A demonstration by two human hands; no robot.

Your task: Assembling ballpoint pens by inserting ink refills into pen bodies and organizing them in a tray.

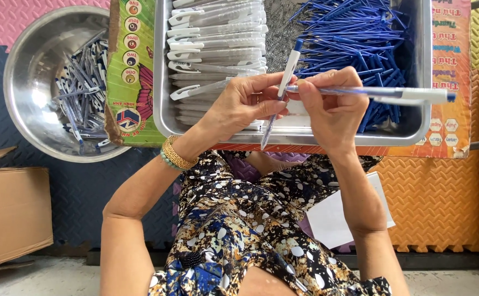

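Two hands pinch light, stiff pens: left hand (245, 104) a white-barrelled pen (281, 87), right hand (331, 109) a capped pen (393, 94), mid-barrel.

Foam puzzle mats (442, 203) — pink, navy, orange — over grey floor (58, 279); cardboard box (15, 214) at left.

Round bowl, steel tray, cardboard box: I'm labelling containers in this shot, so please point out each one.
Round bowl (28, 41): head view, on its bare inner wall, upper left.
Steel tray (423, 66): head view, on its right wall.
Cardboard box (17, 211): head view, on its brown side face.
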